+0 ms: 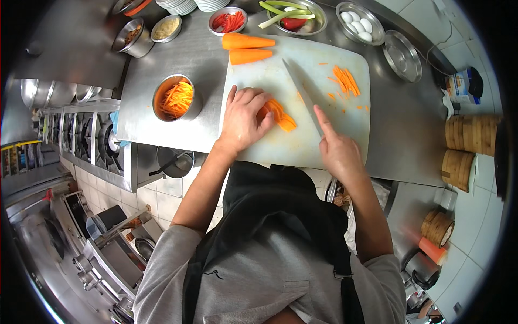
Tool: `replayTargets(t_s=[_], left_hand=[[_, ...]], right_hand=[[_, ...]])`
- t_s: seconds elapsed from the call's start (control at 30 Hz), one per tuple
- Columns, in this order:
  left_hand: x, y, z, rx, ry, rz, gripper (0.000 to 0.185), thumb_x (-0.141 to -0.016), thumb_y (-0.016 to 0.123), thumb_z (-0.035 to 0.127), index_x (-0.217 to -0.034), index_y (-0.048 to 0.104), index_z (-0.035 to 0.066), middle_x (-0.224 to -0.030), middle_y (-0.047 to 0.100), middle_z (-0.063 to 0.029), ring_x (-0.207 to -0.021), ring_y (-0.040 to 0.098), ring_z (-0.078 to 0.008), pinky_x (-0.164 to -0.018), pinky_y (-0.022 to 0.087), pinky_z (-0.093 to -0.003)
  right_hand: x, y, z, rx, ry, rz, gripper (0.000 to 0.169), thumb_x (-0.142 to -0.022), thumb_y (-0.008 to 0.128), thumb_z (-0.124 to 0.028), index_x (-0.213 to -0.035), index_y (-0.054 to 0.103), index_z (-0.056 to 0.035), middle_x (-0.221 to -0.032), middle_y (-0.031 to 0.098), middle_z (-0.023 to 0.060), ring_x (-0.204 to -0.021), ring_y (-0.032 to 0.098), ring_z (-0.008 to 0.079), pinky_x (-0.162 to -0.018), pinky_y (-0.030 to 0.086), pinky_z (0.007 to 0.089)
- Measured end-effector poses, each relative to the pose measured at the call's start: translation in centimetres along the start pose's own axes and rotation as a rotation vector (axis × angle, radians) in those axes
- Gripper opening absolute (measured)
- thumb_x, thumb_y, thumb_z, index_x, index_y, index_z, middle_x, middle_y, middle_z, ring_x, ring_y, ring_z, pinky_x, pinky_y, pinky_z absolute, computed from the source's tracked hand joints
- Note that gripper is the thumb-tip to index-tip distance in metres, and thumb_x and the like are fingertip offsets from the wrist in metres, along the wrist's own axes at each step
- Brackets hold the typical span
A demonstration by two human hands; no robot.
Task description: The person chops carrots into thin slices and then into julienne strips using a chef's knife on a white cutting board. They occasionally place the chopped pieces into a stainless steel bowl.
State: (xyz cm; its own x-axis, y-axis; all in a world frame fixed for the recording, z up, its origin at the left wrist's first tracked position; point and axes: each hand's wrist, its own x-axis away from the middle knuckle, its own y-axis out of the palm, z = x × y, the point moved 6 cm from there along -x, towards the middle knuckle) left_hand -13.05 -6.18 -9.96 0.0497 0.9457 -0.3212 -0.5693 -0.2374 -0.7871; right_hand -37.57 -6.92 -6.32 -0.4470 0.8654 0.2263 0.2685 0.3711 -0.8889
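My left hand (245, 117) lies on the white cutting board (259, 148), its fingers and thumb around a fanned stack of carrot slices (285, 119). The palm hides part of the stack. In my right hand (340, 150) is a kitchen knife (301, 89), its handle covered by the fist and my index finger stretched along the blade. The blade points away from me, apart from the slices. Right of it lies a small pile of carrot strips (347, 81) with scattered bits. Two carrot pieces (249, 40) with flat cut sides rest at the board's far left corner.
Left of the board stands a metal container (196, 103) of carrot strips. Along the back are bowls of red pepper strips (232, 22), celery and a red pepper (293, 23), and eggs (358, 26). An empty metal bowl (402, 56) and bamboo steamers (471, 131) are rightward; a stove (91, 137) is left.
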Motion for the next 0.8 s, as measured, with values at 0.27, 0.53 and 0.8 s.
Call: replayTargets(t_s=[0.27,0.53,0.8], left_hand=[[2.6,-1.8,-0.1,-0.020,-0.082,0.014,0.057,-0.084,0.087,0.029,-0.136,0.070,0.014,-0.134,0.068,-0.0094,-0.131,0.062,-0.0329,-0.126,0.031,-0.0641],[1.2,-0.7,1.3,-0.001,0.055,0.018,0.034,-0.087,0.083,0.023,-0.120,0.076,0.017,-0.129,0.068,-0.0050,-0.129,0.062,-0.0295,-0.125,0.033,-0.0664],[0.4,1.4,2.7,0.025,0.155,-0.077,0.023,-0.080,0.082,0.020,-0.102,0.077,0.019,-0.118,0.066,-0.0023,-0.127,0.061,-0.0279,-0.126,0.034,-0.0672]], right_hand=[[1.7,0.2,-1.1,-0.032,-0.075,-0.050,0.082,-0.097,0.061,-0.004,-0.172,0.035,-0.0224,-0.074,0.069,0.0204,-0.069,0.070,0.0422,-0.074,0.056,0.0576],[1.8,1.7,-1.4,-0.077,-0.133,-0.021,0.082,-0.097,0.062,-0.006,-0.173,0.034,-0.0209,-0.075,0.070,0.0198,-0.069,0.070,0.0427,-0.071,0.056,0.0575],[3.9,0.7,-2.6,0.026,-0.134,-0.008,0.086,-0.092,0.066,-0.004,-0.172,0.037,-0.0193,-0.071,0.066,0.0181,-0.063,0.067,0.0422,-0.067,0.055,0.0573]])
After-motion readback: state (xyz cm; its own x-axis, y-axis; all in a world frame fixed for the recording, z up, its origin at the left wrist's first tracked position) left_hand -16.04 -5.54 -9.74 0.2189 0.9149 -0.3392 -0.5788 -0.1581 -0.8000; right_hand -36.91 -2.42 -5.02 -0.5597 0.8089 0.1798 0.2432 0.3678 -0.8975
